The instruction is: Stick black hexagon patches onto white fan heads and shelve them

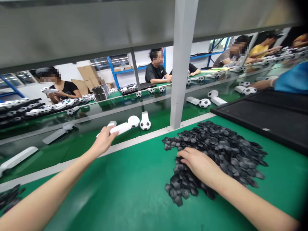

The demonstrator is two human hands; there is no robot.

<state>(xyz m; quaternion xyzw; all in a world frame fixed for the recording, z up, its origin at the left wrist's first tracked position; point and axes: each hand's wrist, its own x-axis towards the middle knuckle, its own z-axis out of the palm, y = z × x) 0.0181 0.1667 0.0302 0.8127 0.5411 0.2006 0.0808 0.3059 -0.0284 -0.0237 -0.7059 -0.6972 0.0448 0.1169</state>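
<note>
My left hand (pixel 104 140) reaches out over the conveyor belt (pixel 79 141) and grips the handle of a white toy (pixel 124 126) whose round head is plain white. Just right of it lies a second white toy with a football-patterned head (pixel 145 122). My right hand (pixel 196 163) rests palm down on the near left part of a large pile of small black patches (pixel 226 150) on the green mat; whether its fingers pinch any patch is hidden.
A white post (pixel 181 64) rises between belt and mat. Black trays (pixel 269 118) lie at right. More white toys (pixel 204 102) ride the belt. Across it, several people sit working beside trays of finished football toys (pixel 31 109). A few black patches (pixel 9 197) lie at far left.
</note>
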